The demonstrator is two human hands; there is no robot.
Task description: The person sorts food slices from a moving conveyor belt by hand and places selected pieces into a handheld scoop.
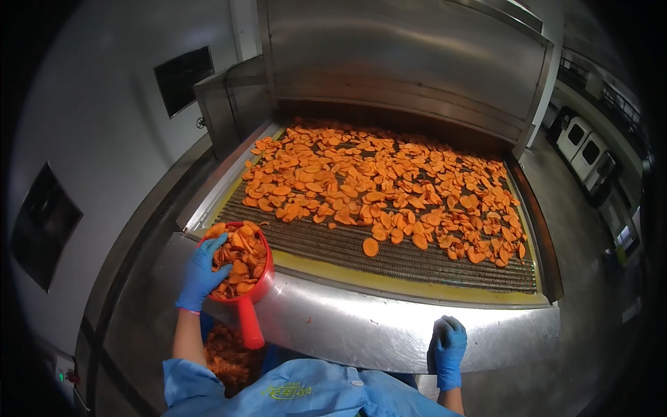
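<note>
My left hand (201,273), in a blue glove, reaches over the left rim of a red scoop (267,267) heaped with orange vegetable slices (244,244). Its thumb and fingers are spread apart and touch the slices. The scoop sits at the left front corner of the conveyor, its handle (250,323) pointing toward me with no hand on it. On the right, my right hand (450,347), also gloved in blue, rests against the metal ledge (375,326) with its fingers curled in. Nothing shows in that hand, though its palm side is partly hidden.
Many more orange slices (333,177) lie scattered over the ribbed conveyor belt (306,235). A tall steel panel (403,59) stands behind it. Below the scoop, a container holds dark orange-brown bits (229,354). A side rail (535,229) borders the belt on the right.
</note>
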